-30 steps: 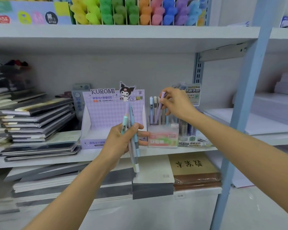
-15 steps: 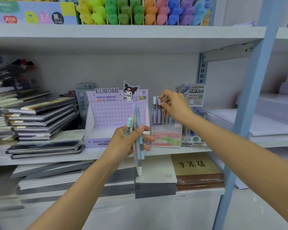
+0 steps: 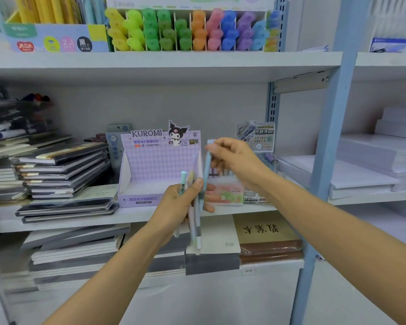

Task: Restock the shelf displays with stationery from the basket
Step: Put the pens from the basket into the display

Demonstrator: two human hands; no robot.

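At the middle shelf (image 3: 80, 221), in front of the purple Kuromi display box (image 3: 159, 165), your two hands meet.

- Your left hand (image 3: 181, 205) is clenched round a bundle of pens (image 3: 193, 225). They stand roughly upright, with mint and beige caps poking out above the thumb and pale barrels hanging below the palm.
- Your right hand (image 3: 234, 160) pinches the top end of a light blue pen (image 3: 206, 170) between thumb and fingertips. The pen slants down and to the left, and its lower end sits in the left hand's grip, against the bundle.
- Just behind both hands is the clear pen holder (image 3: 225, 193), labelled SODA. It stands on the shelf beside the Kuromi box, and a few pens in it show under your right wrist.
- Stacked notebooks (image 3: 63, 170) fill the left of the shelf.
- A row of coloured highlighters (image 3: 185, 31) sits on the shelf above.
- A brown-edged book (image 3: 265, 231) lies on the shelf below.
- The blue upright post (image 3: 326, 160) stands to the right.
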